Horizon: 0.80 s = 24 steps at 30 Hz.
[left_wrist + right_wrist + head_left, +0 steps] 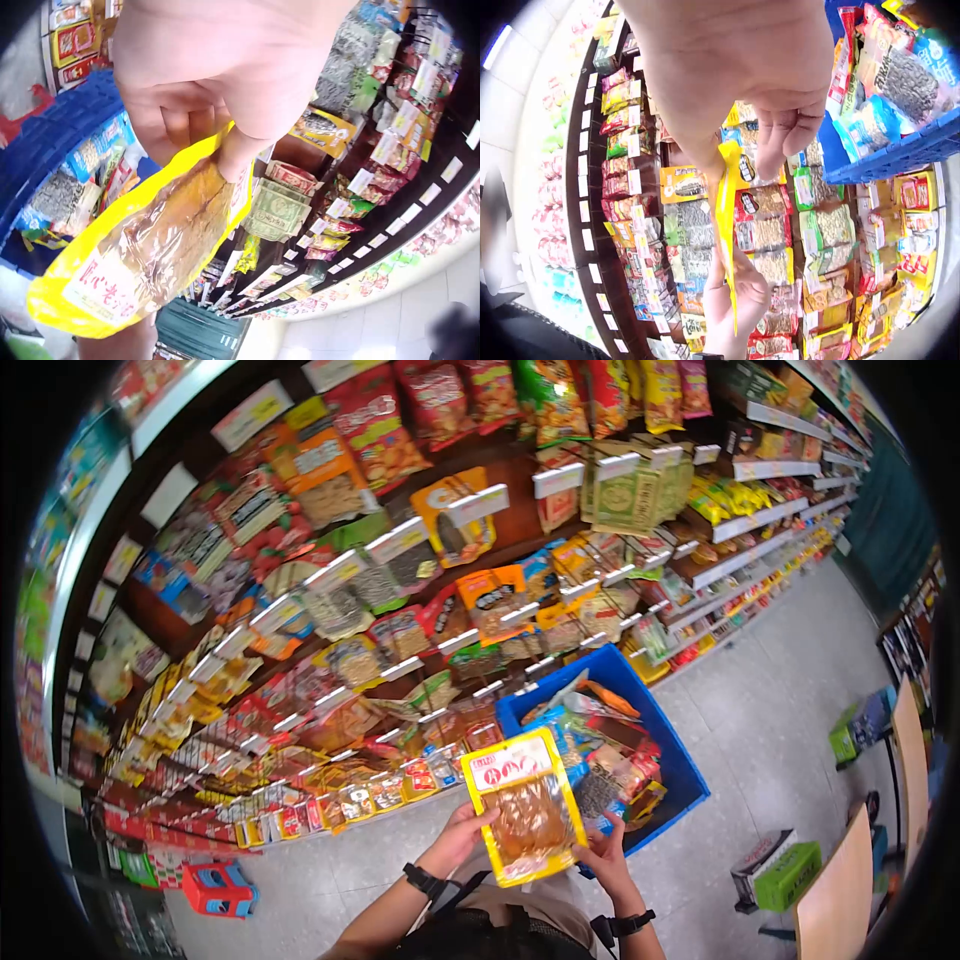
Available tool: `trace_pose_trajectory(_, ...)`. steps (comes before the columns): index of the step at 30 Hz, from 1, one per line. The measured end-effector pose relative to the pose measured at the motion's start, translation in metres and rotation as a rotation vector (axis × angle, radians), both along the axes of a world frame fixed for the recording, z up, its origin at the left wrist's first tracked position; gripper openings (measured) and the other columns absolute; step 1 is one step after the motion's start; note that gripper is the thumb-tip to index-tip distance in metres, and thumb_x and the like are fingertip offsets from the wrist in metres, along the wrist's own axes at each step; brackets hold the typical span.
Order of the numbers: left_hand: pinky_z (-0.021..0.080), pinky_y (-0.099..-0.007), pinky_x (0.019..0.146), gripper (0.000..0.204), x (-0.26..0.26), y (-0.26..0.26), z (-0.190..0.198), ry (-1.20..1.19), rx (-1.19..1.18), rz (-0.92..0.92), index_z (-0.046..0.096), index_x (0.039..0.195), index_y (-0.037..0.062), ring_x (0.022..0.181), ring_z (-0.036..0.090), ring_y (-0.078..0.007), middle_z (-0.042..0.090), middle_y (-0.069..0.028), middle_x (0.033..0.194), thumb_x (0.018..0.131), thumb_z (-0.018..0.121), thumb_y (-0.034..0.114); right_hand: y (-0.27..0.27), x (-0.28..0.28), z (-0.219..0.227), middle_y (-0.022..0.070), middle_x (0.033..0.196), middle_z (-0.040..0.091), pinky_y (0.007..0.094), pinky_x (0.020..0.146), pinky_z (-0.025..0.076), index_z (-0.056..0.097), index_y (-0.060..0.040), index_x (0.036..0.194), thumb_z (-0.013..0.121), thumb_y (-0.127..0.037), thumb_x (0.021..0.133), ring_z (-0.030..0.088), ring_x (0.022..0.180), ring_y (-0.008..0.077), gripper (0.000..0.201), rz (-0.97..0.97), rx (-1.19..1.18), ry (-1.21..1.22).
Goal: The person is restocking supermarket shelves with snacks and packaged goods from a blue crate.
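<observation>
A flat, yellow-edged food packet (528, 822) with a clear window over brown contents is held up in front of the body. My left hand (456, 840) grips its left edge, thumb on the front in the left wrist view and fingers behind. At the lower right edge my right hand (608, 862) pinches it; the right wrist view shows the packet (727, 210) edge-on, thumb on one side and fingers on the other. Just beyond stands a blue basket (682, 772) full of bagged snacks, including a bag of dark seeds (601, 792).
Shelves of hanging snack bags (497, 603) with white price tags (478, 505) rise ahead and to the left. A red and blue stool (220, 889) is on the floor at left. At right are a green box (787, 875) and a wooden tabletop (838, 885).
</observation>
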<state>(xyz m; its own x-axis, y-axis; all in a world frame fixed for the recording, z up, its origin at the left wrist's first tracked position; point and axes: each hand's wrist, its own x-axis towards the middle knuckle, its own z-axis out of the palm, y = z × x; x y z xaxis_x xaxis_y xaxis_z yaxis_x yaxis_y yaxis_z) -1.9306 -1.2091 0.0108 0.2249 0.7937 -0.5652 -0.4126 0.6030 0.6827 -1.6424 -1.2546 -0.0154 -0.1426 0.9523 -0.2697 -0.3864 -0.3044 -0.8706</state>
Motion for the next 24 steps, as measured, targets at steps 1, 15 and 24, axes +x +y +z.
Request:
trace_pose_trajectory(1,0.052,-0.0285,0.090,0.030,-0.006,-0.017,0.010,0.032,0.013,0.035,0.063,0.121,0.0045,0.098,0.066,-0.0120,0.070,-0.0024,0.114,0.092,0.069,0.012,-0.006,-0.003,-0.006,0.0081,0.095,0.065,0.0262,0.073,0.052,0.029,-0.0106,0.141,0.073,-0.006,0.087,0.061,0.078,0.0131,0.069,0.025,0.011,0.000)
trace_pose_trajectory(15,0.048,-0.0256,0.094,0.039,-0.176,-0.195,0.056,0.089,0.239,-0.087,0.060,0.129,0.0004,0.102,0.062,-0.0073,0.067,-0.0029,0.119,0.096,0.066,0.020,-0.091,-0.221,0.067,0.0038,0.109,0.069,0.0311,0.088,0.052,0.064,-0.0022,0.116,0.074,0.000,0.083,0.065,0.096,0.0139,0.035,0.382,0.038,-0.163)
trace_pose_trajectory(24,0.050,-0.0252,0.089,0.036,-0.402,-0.385,0.045,0.230,0.380,0.144,0.059,0.128,-0.0013,0.101,0.060,-0.0066,0.067,-0.0028,0.116,0.100,0.060,0.021,-0.247,-0.457,0.039,0.0064,0.118,0.066,0.0309,0.093,0.051,0.060,-0.0009,0.122,0.075,0.001,0.081,0.063,0.106,0.0146,0.044,0.489,0.005,0.013)
